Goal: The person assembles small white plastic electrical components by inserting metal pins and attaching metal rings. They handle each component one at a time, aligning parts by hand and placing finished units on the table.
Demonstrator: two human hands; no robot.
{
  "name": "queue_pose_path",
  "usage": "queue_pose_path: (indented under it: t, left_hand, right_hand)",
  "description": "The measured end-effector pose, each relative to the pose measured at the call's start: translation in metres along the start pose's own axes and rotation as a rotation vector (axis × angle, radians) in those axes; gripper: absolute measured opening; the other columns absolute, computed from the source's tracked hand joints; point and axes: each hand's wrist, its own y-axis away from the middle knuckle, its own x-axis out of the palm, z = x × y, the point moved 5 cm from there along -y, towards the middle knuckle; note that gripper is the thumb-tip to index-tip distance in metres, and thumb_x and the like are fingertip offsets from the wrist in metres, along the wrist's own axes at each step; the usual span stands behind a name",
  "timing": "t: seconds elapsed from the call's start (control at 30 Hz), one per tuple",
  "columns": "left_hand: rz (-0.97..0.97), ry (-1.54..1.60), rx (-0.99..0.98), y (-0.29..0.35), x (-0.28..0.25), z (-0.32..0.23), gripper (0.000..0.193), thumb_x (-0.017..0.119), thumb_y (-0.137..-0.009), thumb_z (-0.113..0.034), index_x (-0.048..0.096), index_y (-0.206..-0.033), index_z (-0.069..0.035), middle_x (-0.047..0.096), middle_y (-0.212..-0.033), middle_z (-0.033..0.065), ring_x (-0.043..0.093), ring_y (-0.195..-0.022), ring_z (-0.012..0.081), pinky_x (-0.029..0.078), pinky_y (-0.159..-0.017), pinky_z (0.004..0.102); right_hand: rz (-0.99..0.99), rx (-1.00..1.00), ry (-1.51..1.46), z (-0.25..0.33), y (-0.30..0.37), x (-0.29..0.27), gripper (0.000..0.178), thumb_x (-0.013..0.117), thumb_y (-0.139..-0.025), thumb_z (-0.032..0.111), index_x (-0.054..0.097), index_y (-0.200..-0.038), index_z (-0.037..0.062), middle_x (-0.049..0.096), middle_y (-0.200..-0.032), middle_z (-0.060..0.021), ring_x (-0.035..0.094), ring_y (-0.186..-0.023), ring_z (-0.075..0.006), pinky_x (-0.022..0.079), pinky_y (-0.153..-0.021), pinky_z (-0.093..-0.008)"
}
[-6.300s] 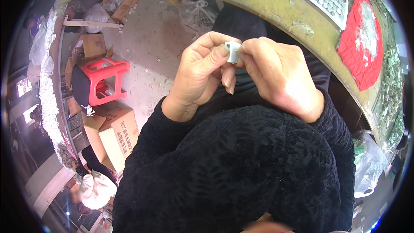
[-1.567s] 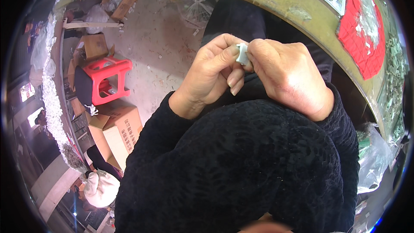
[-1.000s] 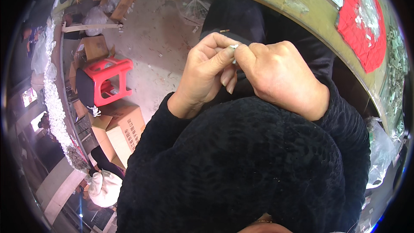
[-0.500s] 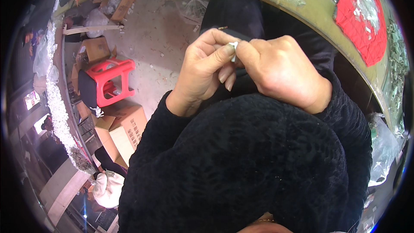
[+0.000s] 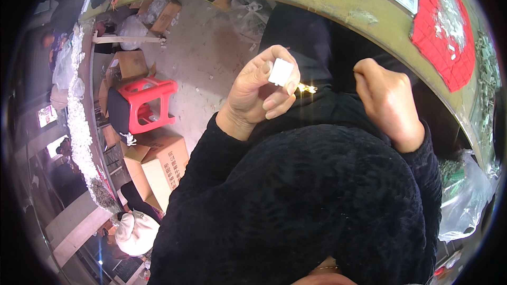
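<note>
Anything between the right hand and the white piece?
Nothing visible except the left hand holding the white piece; gold bits show beside that hand, slightly below the right hand's direct path in view.

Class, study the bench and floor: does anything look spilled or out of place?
Small scraps litter the floor, looking like dropped waste. On the red cloth, a few pale pieces lie apart from the main heap, as if strayed.
</note>
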Motion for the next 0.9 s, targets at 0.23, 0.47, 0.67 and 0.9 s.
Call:
queue_pose_path:
  t: [0.23,0.47,0.67,0.9]
  left_hand:
    - [-0.066,-0.025,-0.031,-0.011,0.01,0.01,0.029,0.061,-0.097,-0.017,0.048,-0.107,0.006,0.061,-0.09,0.0248,0.054,-0.048,0.0126,0.044,-0.035,0.0241]
    - [-0.128,-0.14,-0.2,-0.051,0.011,0.042,0.037,0.069,-0.093,-0.023,0.051,-0.109,0.004,0.065,-0.095,0.0247,0.062,-0.055,0.0201,0.05,-0.039,0.0289]
    - [-0.168,-0.242,-0.275,-0.064,0.012,0.058,0.036,0.069,-0.093,-0.024,0.055,-0.113,0.001,0.066,-0.095,0.0233,0.063,-0.057,0.0215,0.052,-0.043,0.0327]
    - [-0.216,-0.294,-0.296,-0.079,0.013,0.066,0.028,0.065,-0.093,-0.017,0.056,-0.114,0.0,0.068,-0.095,0.02,0.062,-0.058,0.0219,0.051,-0.047,0.0335]
  right_hand:
    - [0.014,0.364,0.256,-0.047,0.088,-0.047,0.006,0.059,-0.09,0.008,0.057,-0.087,0.0031,0.062,-0.073,-0.0174,0.063,-0.065,-0.0365,0.05,-0.058,-0.0452]
    - [0.101,0.661,0.46,-0.095,0.137,-0.08,0.012,0.061,-0.089,0.015,0.058,-0.082,0.0048,0.064,-0.07,-0.0174,0.065,-0.067,-0.0378,0.05,-0.06,-0.0467]
    - [-0.004,0.553,0.315,-0.093,0.114,-0.116,0.01,0.063,-0.088,0.013,0.06,-0.083,0.0054,0.063,-0.07,-0.0159,0.064,-0.071,-0.0364,0.05,-0.064,-0.0442]
    - [-0.368,0.289,0.281,-0.109,0.074,-0.139,0.006,0.062,-0.089,0.01,0.06,-0.088,0.0048,0.063,-0.084,-0.0137,0.063,-0.074,-0.0349,0.05,-0.064,-0.0411]
